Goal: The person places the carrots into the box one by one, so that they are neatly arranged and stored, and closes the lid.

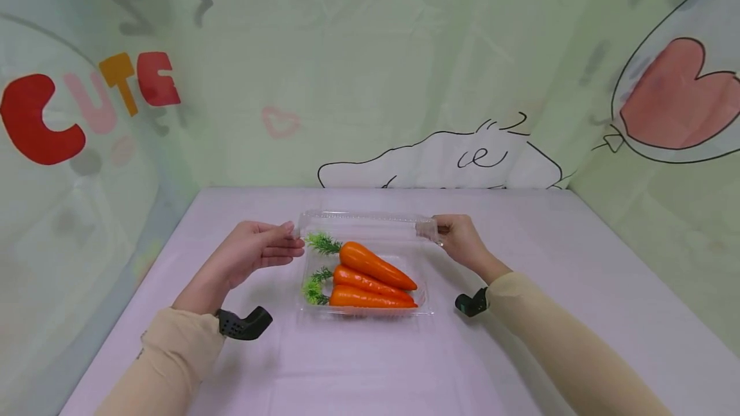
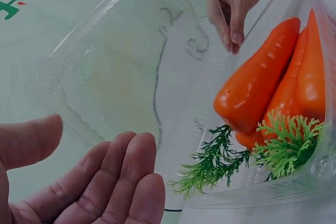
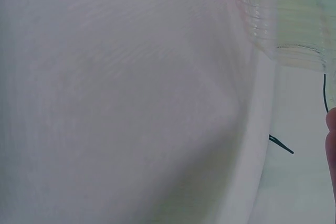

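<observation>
A clear plastic clamshell box (image 1: pixel 424 310) lies on the table with its hinged lid (image 1: pixel 370 223) raised at the back. Three orange carrots (image 1: pixel 370 281) with green leafy tops (image 2: pixel 289 142) lie side by side inside it. My right hand (image 1: pixel 462 239) pinches the lid's right end; in the right wrist view only a bit of its fingers (image 3: pixel 331 135) shows beside the clear lid (image 3: pixel 299 24). At the lid's left corner is my left hand (image 1: pixel 257 246), thumb and fingers spread apart in the left wrist view. Whether it touches the plastic I cannot tell.
A pale lilac cloth (image 1: pixel 358 371) covers the table. Pale green printed curtains (image 1: pixel 358 82) stand behind and on both sides. Each wrist wears a black camera mount, such as the one on the left (image 1: pixel 245 324).
</observation>
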The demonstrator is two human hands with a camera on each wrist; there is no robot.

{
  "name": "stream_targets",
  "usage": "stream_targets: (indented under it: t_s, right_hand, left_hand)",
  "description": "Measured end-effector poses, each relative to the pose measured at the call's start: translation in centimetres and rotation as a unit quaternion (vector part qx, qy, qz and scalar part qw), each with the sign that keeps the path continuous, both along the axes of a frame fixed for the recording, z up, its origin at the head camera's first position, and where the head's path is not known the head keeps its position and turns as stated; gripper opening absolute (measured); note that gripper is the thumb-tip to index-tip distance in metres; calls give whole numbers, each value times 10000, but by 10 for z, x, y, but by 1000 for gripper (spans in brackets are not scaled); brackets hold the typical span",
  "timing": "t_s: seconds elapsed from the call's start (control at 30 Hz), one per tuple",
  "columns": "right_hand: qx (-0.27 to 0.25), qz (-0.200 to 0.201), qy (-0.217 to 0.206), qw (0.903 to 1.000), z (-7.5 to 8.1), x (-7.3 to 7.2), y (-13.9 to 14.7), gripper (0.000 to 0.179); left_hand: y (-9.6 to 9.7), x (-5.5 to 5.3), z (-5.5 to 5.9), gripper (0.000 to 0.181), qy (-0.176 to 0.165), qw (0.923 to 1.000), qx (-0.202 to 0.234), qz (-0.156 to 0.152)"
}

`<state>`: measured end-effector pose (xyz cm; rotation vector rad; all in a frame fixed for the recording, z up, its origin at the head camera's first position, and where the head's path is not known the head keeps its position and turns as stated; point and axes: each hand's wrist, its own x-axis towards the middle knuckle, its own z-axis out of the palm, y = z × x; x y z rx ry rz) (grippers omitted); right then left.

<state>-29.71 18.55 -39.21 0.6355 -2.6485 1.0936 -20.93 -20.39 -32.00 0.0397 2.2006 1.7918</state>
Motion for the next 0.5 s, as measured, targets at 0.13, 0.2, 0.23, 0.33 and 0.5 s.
stream_targets:
  t_s: [0.13, 0.2, 0.23, 0.33, 0.5]
  right_hand:
    - [102, 87, 60, 9999, 1, 0, 1, 11]
    - [162, 123, 104, 9997, 1, 0, 2, 12]
    - [209, 121, 109, 9996, 2, 0, 2, 13]
    - [311, 75, 23, 9995, 3, 1, 2, 15]
    - [435, 126, -102, 9989, 4, 3, 3, 19]
  left_hand:
    - [0, 4, -2, 47, -150, 9998, 23, -92]
    - [0, 6, -4, 46, -196, 9997, 18, -113]
    - [0, 7, -4, 45, -221, 9997, 18, -122]
    - [1, 11, -8, 42, -212, 9995, -114, -194]
    - [0, 21, -16, 40, -58, 9980, -438, -458]
